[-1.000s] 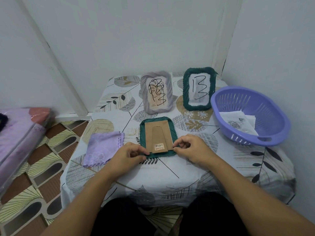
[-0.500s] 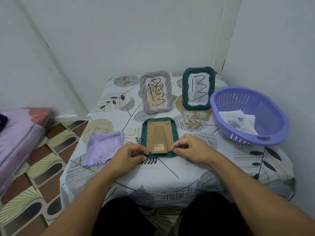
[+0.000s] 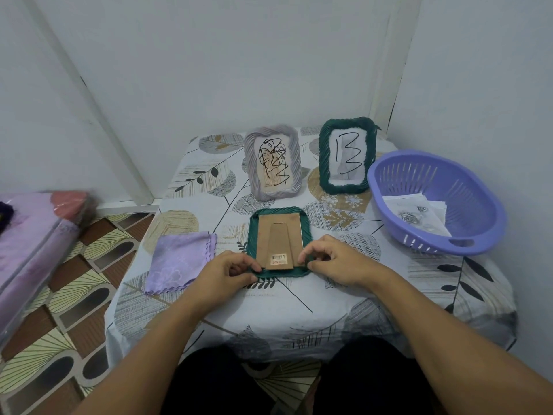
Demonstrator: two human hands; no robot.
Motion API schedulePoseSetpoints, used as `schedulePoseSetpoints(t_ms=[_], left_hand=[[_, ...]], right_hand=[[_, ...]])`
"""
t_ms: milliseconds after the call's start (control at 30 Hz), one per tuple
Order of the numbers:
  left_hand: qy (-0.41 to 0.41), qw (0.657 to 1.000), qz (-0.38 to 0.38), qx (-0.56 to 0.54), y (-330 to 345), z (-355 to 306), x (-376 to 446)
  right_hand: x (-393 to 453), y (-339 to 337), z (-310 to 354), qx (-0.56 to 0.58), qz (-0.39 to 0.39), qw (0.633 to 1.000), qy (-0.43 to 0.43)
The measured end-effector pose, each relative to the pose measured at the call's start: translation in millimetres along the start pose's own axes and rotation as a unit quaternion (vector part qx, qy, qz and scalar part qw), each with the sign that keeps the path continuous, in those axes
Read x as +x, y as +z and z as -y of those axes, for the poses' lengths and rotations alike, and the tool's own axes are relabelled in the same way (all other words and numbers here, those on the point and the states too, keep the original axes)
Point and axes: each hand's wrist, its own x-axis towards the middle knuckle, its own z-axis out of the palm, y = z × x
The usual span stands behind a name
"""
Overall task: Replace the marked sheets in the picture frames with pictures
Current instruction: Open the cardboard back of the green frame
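Three frames appear in the head view, on a table (image 3: 299, 301) draped in a leaf-print cloth. Face-down green frame (image 3: 279, 242), near the front edge: rope-textured rim, brown cardboard backing with a tapered stand flap and a barcode label. Left hand (image 3: 223, 272) pinches its near left corner; right hand (image 3: 341, 265) pinches its near right corner, fingers curled, apparently working at the backing, though any clips are too small to make out. Grey ribbed frame (image 3: 272, 161) and second green frame (image 3: 347, 155) stand upright toward the back edge, each with a scribbled sheet behind the glass. Lilac plastic basket (image 3: 466, 202), slotted and oval, at the right edge, holds the pictures (image 3: 416, 217), loose white prints. Scalloped purple cloth (image 3: 179, 262) lies flat near the left edge. Judged progress: early; no marked sheet is replaced yet, and all three frames remain to be done.
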Motion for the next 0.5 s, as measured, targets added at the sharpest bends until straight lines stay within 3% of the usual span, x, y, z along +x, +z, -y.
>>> schedulePoseSetpoints(t_ms=[500], left_hand=[[-0.013,1.000,0.006,-0.001,-0.2,1.9,0.7]], right_hand=[[0.7,2.7,1.9,-0.008,0.003,1.000,0.009]])
